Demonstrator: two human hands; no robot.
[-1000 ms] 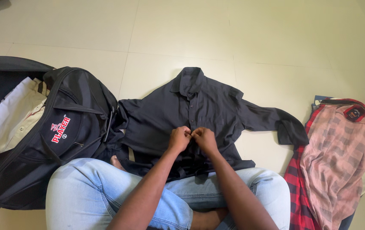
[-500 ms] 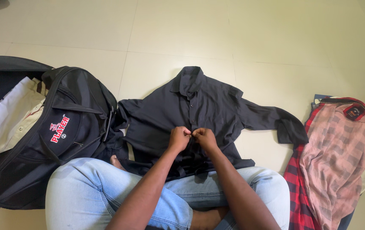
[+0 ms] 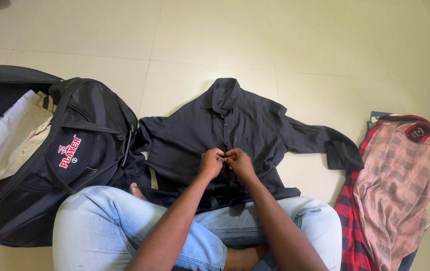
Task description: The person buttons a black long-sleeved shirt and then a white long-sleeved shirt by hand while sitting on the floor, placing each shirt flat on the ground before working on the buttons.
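A black long-sleeved shirt [image 3: 247,125] lies spread face up on the tiled floor, collar away from me, sleeves out to both sides. My left hand [image 3: 211,163] and my right hand [image 3: 239,163] meet at its button placket around the middle of the chest, fingertips pinching the cloth edges together. The button under my fingers is hidden. My legs in light blue jeans [image 3: 99,221] are crossed in front of the shirt's hem.
A black travel bag [image 3: 64,155] stands open at the left with folded white and beige clothes [image 3: 16,135] inside. A pile of checked shirts [image 3: 398,185], red and faded pink, lies at the right. Pale floor tiles [image 3: 215,35] stretch beyond.
My fingertips have closed in tighter against each other on the placket. The shirt, bag and pile have stayed put.
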